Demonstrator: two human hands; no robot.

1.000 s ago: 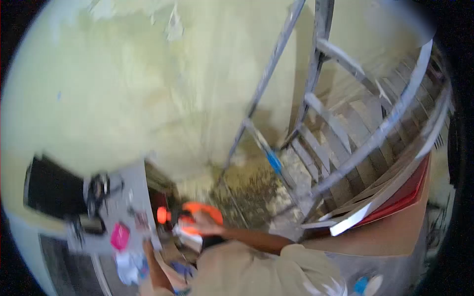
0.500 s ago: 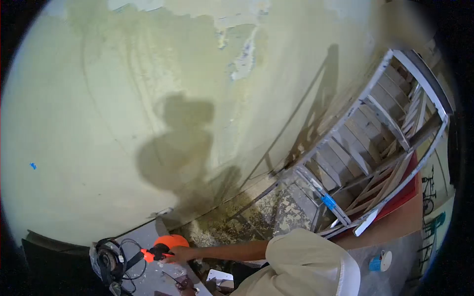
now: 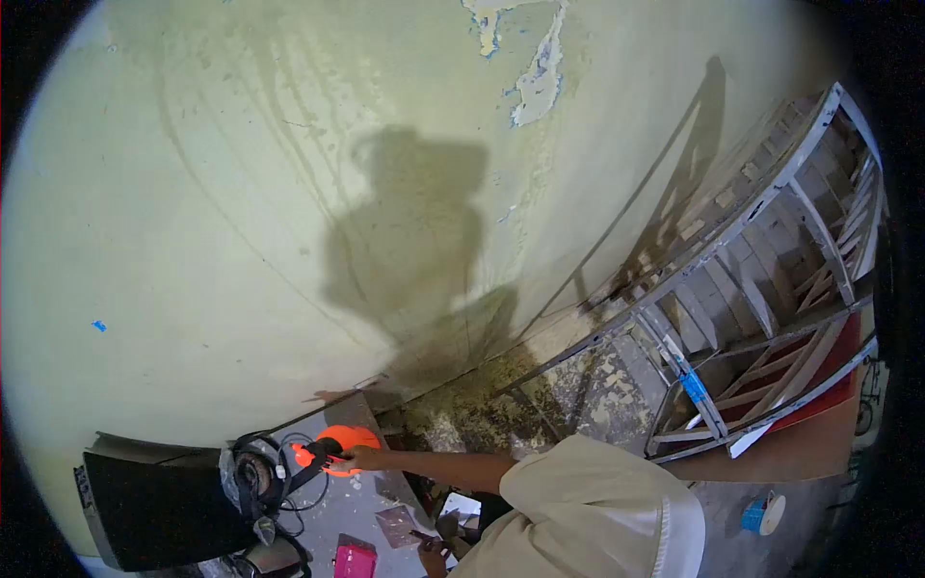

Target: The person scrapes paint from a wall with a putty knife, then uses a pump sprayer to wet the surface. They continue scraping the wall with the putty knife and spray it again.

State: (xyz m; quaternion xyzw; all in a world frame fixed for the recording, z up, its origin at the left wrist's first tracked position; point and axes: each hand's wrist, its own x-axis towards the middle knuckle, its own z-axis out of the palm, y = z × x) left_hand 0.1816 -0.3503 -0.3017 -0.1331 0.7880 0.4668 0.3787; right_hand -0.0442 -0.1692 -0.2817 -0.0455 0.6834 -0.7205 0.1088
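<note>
My right hand (image 3: 358, 459) reaches out to the left over a grey tabletop (image 3: 361, 501), closed on an orange-and-black rounded tool (image 3: 355, 438) whose exact kind I cannot make out. Close to my body at the bottom, my left hand (image 3: 434, 556) is closed on a thin dark object (image 3: 420, 536), partly hidden. A see-through plastic packet (image 3: 395, 526) lies beside that hand, and a pink case (image 3: 355, 559) is further left. Black cables (image 3: 255, 472) in a coil lie left of the orange tool.
A black speaker-like box (image 3: 159, 506) stands at the left. Ahead is a pale wall (image 3: 241, 241) with peeling paint. A metal ladder-like frame (image 3: 713, 270) leans on the right, with a blue-and-white spool (image 3: 763, 514) on the floor below it. A white flat object (image 3: 461, 509) lies beside the table.
My view has shifted left and down, so the scene sits further right and more of the table shows. My right hand stays on the orange tool; the pink case has come into view.
</note>
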